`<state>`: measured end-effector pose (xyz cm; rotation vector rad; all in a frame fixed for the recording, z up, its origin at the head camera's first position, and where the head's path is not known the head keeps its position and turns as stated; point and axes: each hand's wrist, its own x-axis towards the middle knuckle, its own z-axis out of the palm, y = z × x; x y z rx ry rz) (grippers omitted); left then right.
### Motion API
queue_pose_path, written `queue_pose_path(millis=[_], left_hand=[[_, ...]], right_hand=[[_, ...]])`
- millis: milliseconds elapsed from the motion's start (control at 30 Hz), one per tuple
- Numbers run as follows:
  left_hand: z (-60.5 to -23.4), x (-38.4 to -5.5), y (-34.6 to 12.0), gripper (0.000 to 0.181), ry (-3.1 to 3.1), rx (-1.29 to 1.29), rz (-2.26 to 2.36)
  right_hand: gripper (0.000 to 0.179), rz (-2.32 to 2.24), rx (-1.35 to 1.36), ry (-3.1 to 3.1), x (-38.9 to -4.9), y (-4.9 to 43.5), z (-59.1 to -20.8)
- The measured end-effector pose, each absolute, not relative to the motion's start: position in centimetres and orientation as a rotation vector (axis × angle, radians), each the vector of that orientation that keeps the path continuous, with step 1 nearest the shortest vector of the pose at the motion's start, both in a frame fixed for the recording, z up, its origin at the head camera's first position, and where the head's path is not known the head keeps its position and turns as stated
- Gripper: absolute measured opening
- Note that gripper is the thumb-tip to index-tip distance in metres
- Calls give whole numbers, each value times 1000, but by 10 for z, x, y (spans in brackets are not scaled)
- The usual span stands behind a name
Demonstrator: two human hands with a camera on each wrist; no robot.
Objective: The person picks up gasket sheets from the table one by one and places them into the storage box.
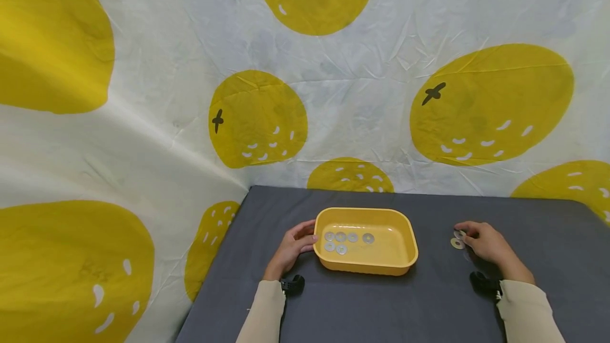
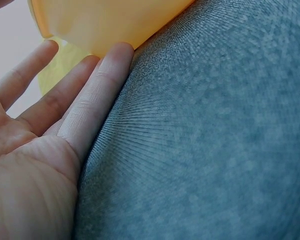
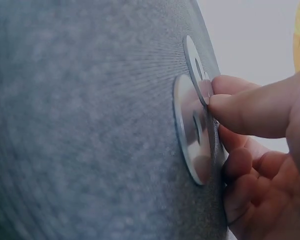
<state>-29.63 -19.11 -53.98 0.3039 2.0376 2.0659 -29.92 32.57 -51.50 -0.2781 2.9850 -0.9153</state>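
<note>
Pinching a washer [image 3: 192, 59] by its edge between thumb and finger, your right hand [image 1: 492, 249] sits well right of the yellow tray [image 1: 388, 245], whose long axis runs left to right. A second washer [image 3: 187, 127] lies just beside on the surface [image 1: 362, 311]. Your left hand [image 1: 292, 249], nearer the tray, touches its left end, fingers extended.

Well apart and angled inward, a person's cream-sleeved left arm [image 1: 263, 310] and matching cream-sleeved right arm [image 1: 530, 310] extend forward, bare at the left wrist [image 1: 274, 272] and the right wrist [image 1: 523, 274]. The bare left hand [image 1: 292, 247] turns its palm inward, its fingers [image 2: 92, 102] extended and slightly spread. The bare right hand [image 1: 491, 245] pinches between thumb [image 3: 252, 112] and forefinger [image 3: 229, 85], its remaining fingers curled beneath them.
</note>
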Motion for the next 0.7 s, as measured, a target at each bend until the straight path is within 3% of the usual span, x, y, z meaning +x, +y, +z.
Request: queue_pose_path(millis=[700], left_hand=[[-540, -296, -191, 59, 2055, 291, 2060]], right_hand=[[27, -930, -170, 3001, -303, 333, -521]])
